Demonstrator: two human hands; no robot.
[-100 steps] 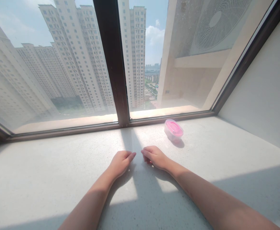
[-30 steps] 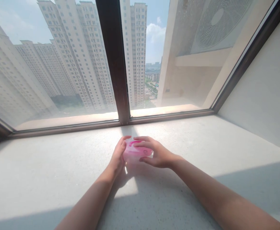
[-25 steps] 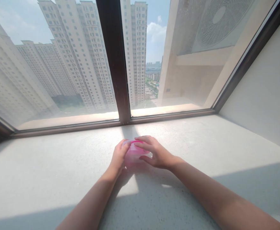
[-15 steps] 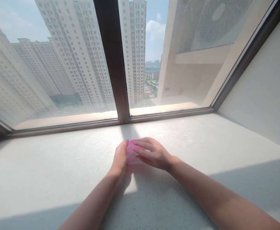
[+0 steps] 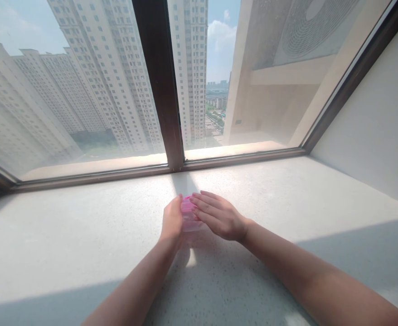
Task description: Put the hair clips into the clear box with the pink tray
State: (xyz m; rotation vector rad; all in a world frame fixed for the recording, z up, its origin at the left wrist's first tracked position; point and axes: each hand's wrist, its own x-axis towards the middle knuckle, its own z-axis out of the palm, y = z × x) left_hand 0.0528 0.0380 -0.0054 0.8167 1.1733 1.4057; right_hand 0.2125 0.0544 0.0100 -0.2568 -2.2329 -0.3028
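A small clear plastic box with a pink lid (image 5: 187, 216) sits on the pale speckled window sill (image 5: 83, 235), just in front of the dark window post. My left hand (image 5: 172, 221) cups its left side with fingers curled against it. My right hand (image 5: 215, 215) lies over its top and right side, fingers pressed together across the lid. Most of the box is hidden between the two hands.
A dark window frame (image 5: 158, 90) with a centre post runs along the back of the sill. A white wall (image 5: 372, 127) closes off the right side. Tall buildings and an outdoor fan unit (image 5: 308, 27) show through the glass.
The box stood alone at the back right of the sill; my hands were empty. It has since been brought to the middle, and my hands have closed further over it.
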